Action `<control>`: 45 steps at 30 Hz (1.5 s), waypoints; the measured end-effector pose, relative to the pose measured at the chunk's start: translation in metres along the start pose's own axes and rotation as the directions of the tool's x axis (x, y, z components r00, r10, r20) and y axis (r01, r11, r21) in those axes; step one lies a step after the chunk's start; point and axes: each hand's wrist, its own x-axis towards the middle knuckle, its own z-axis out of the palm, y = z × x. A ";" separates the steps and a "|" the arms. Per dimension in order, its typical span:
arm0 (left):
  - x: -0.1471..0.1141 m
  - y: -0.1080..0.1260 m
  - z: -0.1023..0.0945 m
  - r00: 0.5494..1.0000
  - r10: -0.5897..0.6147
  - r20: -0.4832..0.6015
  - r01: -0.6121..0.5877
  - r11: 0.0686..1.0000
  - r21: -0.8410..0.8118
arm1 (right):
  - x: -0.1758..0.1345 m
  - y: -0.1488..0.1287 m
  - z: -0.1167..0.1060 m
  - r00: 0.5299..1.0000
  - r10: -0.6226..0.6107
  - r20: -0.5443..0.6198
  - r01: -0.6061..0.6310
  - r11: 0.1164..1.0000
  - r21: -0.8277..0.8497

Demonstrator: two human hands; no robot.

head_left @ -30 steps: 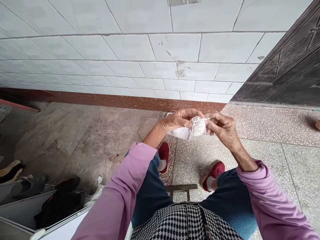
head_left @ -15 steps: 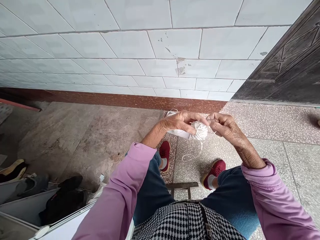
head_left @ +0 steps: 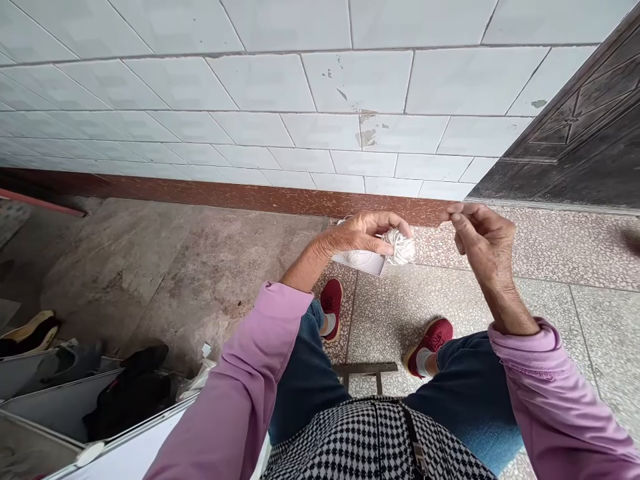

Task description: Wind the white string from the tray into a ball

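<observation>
White yarn ball (head_left: 401,251) sits in the left hand (head_left: 367,233), held out above the floor (head_left: 165,260) ahead of the person's knees; beyond it rises a wall of pale tiles (head_left: 265,83), with a dark door (head_left: 585,140) at the right; at the lower left stands a rack (head_left: 37,413) with pale dividers; one of its compartments holds a black item (head_left: 130,400), soft-looking and heaped, and the next one toward the wall holds a grey item (head_left: 73,363) whose exact kind is unclear; smaller than the rack, a shallow white box (head_left: 371,265) shows just below the left hand, near the foot of the wall; in it lies a whitish, rounded thing (head_left: 353,257), partly covered by the hand and too small to identify.

Both forearms reach forward out of mauve sleeves (head_left: 245,373) turned back at the cuffs, the left one slanting in from the left, the right one from the right; the left hand is clamped on the yarn ball, its thumb against the near side and its fingers arched over the far side; the right hand (head_left: 480,233) is raised to the right, apart from the ball, its thumb and forefinger tips together and its other fingers curled; whether a strand runs between those tips I cannot tell.
</observation>
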 end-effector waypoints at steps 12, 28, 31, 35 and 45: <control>0.004 -0.007 0.001 0.999 0.029 0.045 -0.023 0.990 -0.142 | -0.029 0.010 0.029 0.924 -0.187 0.335 0.265 0.942 -0.205; 0.004 -0.006 -0.001 0.999 0.035 -0.017 -0.037 0.988 -0.147 | -0.027 0.010 0.019 0.897 -0.391 0.206 0.441 0.763 -0.472; 0.004 -0.007 0.000 1.000 0.016 -0.019 -0.018 0.996 -0.088 | -0.024 0.007 0.017 0.931 -0.311 0.193 0.366 0.804 -0.469; 0.008 -0.014 0.002 0.994 0.089 -0.059 -0.071 0.964 0.256 | -0.013 0.012 0.012 0.978 -0.060 0.199 0.118 0.948 -0.294; 0.009 -0.024 0.012 0.926 0.366 -0.093 -0.161 0.605 0.780 | -0.001 0.028 0.001 0.837 0.293 0.462 -0.373 0.923 0.091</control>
